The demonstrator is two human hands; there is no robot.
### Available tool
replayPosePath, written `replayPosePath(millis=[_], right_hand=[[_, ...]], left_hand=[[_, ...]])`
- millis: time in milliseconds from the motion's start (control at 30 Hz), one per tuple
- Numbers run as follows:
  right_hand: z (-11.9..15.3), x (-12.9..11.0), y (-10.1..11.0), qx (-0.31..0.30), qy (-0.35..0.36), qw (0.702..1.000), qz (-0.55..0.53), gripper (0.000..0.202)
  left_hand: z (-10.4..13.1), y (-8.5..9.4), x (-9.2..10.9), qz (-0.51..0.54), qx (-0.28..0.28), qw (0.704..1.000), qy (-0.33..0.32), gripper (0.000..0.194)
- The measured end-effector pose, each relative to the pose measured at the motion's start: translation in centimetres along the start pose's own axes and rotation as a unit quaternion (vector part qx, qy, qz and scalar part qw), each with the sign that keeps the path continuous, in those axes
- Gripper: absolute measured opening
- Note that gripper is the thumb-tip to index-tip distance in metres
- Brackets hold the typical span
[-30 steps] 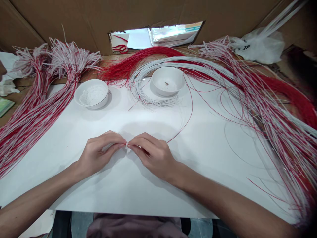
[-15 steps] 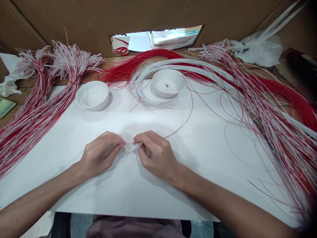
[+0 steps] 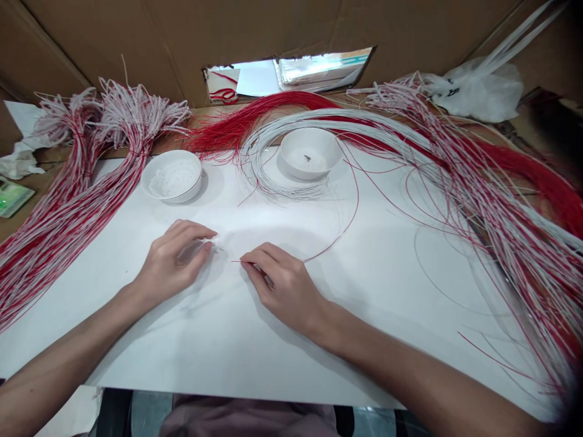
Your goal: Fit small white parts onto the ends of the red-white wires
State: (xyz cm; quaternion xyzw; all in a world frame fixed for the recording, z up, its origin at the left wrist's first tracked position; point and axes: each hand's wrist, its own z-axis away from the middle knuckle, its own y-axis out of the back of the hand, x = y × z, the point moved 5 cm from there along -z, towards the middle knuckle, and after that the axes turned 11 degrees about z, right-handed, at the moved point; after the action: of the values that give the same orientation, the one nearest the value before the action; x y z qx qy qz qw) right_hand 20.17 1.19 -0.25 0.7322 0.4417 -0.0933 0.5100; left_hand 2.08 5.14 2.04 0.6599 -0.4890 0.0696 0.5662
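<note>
My right hand pinches a thin red wire between thumb and index finger. A short end of the wire sticks out to the left of the fingertips, while the rest curves away behind the hand toward the back right. To the left, my left hand is apart from the wire, its thumb and fingers spread. Tiny whitish bits show by its fingertips, too small to make out. Beyond it stands a white bowl of small white pieces. A second white bowl, with a small dark thing inside, stands farther right.
Bundles of red and white wires with white-sleeved ends lie at the left. A coil of white wire, a red wire bundle and another mixed bundle spread across the back and right. A cardboard wall closes the back.
My left hand has let go of the red wire's end, opened and moved up and left. My right hand keeps its pinch and has shifted slightly left.
</note>
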Motion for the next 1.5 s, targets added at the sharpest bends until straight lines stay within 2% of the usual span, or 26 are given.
replayPosePath(millis=[167, 267, 600, 800, 900, 967, 1100, 1333, 1500], right_hand=[[0.0, 0.3, 0.0, 0.001, -0.027, 1.0, -0.005, 0.018], [0.0, 0.2, 0.0, 0.006, -0.031, 1.0, -0.005, 0.016], [0.1, 0.2, 0.1, 0.005, -0.035, 0.999, 0.022, 0.017], [0.1, -0.1, 0.3, 0.024, -0.026, 0.999, 0.023, 0.017], [0.1, -0.2, 0.5, 0.044, -0.017, 0.999, 0.02, 0.015], [0.0, -0.4, 0.7, 0.058, -0.008, 0.998, 0.018, 0.014], [0.0, -0.7, 1.1, 0.083, 0.015, 0.996, 0.015, 0.012], [0.0, -1.2, 1.5, 0.108, 0.045, 0.993, 0.009, 0.008], [0.0, -1.1, 1.5, 0.114, 0.048, 0.992, 0.011, 0.008]], left_hand=[[-0.5, 1.2, -2.4, -0.021, -0.109, 0.993, 0.033, 0.02], [-0.3, 1.4, -2.7, 0.009, -0.129, 0.991, 0.021, 0.018], [-0.2, 0.5, -2.6, 0.04, -0.091, 0.995, 0.019, 0.012], [-0.3, 0.4, -2.4, 0.055, -0.084, 0.995, 0.007, 0.011], [0.0, 0.4, -2.2, 0.102, -0.057, 0.992, 0.039, 0.008], [0.2, 0.3, -2.0, 0.163, -0.025, 0.981, 0.102, 0.007], [0.9, -0.5, -1.4, 0.292, 0.007, 0.932, 0.214, 0.009], [1.6, -2.3, -1.4, 0.428, -0.03, 0.865, 0.261, 0.007], [1.7, -2.6, -1.2, 0.454, -0.046, 0.845, 0.279, 0.007]])
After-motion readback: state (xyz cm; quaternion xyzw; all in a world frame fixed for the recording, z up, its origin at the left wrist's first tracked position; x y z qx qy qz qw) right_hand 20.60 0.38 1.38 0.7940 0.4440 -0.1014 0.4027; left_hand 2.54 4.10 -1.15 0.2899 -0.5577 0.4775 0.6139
